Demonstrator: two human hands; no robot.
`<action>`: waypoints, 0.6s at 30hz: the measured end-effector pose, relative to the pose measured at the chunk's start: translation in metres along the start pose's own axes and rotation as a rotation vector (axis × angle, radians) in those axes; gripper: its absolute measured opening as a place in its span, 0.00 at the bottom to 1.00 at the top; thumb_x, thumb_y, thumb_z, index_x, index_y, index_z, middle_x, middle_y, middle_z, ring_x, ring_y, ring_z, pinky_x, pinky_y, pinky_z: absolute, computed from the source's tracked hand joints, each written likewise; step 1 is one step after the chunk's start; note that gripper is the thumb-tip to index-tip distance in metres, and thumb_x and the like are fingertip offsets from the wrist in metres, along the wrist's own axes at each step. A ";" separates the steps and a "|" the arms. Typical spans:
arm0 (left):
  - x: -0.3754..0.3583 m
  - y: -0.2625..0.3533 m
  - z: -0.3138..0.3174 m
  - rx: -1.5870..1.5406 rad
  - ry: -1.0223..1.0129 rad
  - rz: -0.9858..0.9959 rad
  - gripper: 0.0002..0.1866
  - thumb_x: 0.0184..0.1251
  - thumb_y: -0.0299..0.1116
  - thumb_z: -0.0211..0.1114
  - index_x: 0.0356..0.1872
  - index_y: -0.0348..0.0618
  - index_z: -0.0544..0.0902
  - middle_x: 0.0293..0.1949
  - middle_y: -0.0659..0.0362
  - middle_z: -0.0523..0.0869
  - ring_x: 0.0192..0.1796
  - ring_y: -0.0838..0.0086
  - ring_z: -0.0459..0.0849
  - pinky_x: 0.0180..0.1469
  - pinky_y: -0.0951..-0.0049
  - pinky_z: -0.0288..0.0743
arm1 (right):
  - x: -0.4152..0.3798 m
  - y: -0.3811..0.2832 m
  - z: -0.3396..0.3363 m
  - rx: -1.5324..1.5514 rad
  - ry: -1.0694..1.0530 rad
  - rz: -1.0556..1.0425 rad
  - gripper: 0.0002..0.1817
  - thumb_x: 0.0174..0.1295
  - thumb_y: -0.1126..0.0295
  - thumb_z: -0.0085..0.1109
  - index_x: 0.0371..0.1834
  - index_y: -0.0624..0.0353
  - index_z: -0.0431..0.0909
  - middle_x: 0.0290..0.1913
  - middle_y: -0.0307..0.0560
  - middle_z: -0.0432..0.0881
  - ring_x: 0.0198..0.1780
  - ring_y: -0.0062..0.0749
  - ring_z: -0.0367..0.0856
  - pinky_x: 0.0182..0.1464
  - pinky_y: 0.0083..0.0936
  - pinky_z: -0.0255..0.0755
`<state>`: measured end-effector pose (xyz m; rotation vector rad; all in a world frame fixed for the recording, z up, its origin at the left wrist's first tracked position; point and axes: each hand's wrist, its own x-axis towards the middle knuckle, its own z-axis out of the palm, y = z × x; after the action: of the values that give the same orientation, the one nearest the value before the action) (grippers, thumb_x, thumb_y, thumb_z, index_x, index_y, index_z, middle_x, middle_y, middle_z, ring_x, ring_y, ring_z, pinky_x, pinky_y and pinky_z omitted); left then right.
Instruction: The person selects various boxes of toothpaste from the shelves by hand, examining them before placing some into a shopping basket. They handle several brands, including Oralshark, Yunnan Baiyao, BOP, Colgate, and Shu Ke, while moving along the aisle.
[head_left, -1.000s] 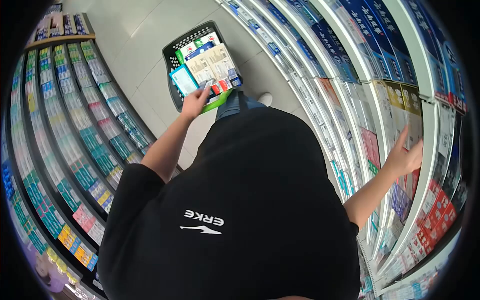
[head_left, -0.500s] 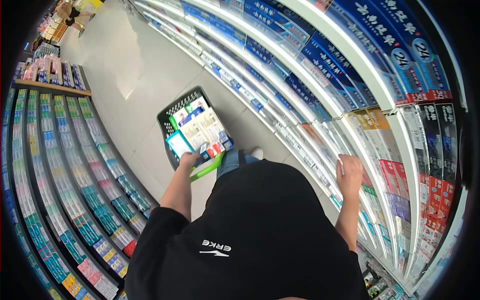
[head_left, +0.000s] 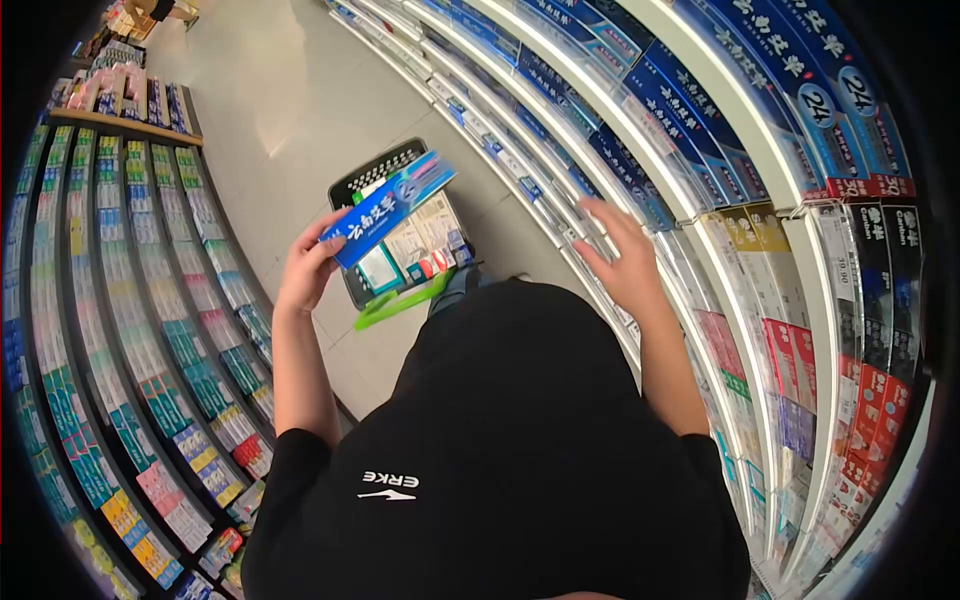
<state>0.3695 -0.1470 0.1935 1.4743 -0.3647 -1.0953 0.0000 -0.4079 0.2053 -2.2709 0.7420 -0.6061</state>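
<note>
My left hand grips one end of a long blue toothpaste box with white lettering. The box is held up at a slant above a black shopping basket, hiding part of its contents. In the basket lie several packages, among them a white-and-beige box and a teal-edged box. A green handle hangs at the basket's near side. To the right, my right hand is raised with its fingers apart, holding nothing, in front of the lower shelves.
Curved-looking shelves of blue toothpaste boxes rise on the right, with red and black boxes nearer me. On the left stands a rack of colourful packs. Tiled floor runs between them. A person is partly visible far off.
My left hand has come up from the basket, now with the blue toothpaste box in it. My right hand has moved left and forward, its fingers spreading.
</note>
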 end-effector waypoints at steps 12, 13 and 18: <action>-0.024 0.046 0.094 -0.195 -0.541 0.127 0.34 0.58 0.36 0.70 0.64 0.25 0.76 0.56 0.44 0.85 0.56 0.63 0.87 0.61 0.66 0.80 | 0.027 -0.101 -0.036 -0.491 0.030 -0.428 0.50 0.37 0.65 0.82 0.72 0.52 0.72 0.71 0.51 0.74 0.70 0.46 0.74 0.69 0.42 0.69; -0.024 0.047 0.101 -0.188 -0.578 0.123 0.34 0.58 0.36 0.70 0.64 0.25 0.76 0.56 0.44 0.85 0.56 0.63 0.87 0.61 0.65 0.80 | 0.023 -0.097 -0.031 -0.519 0.034 -0.444 0.48 0.39 0.67 0.80 0.72 0.51 0.73 0.69 0.50 0.76 0.68 0.45 0.76 0.69 0.40 0.70; -0.017 0.039 0.132 -0.415 -0.461 -0.056 0.38 0.83 0.57 0.47 0.80 0.39 0.55 0.64 0.45 0.80 0.58 0.62 0.86 0.59 0.66 0.83 | 0.016 -0.069 -0.027 -0.282 -0.027 -0.244 0.39 0.48 0.69 0.75 0.68 0.55 0.74 0.61 0.52 0.82 0.61 0.46 0.82 0.63 0.37 0.75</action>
<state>0.2713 -0.2239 0.2553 0.8653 -0.3873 -1.4576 0.0194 -0.3877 0.2761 -2.6512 0.5693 -0.6122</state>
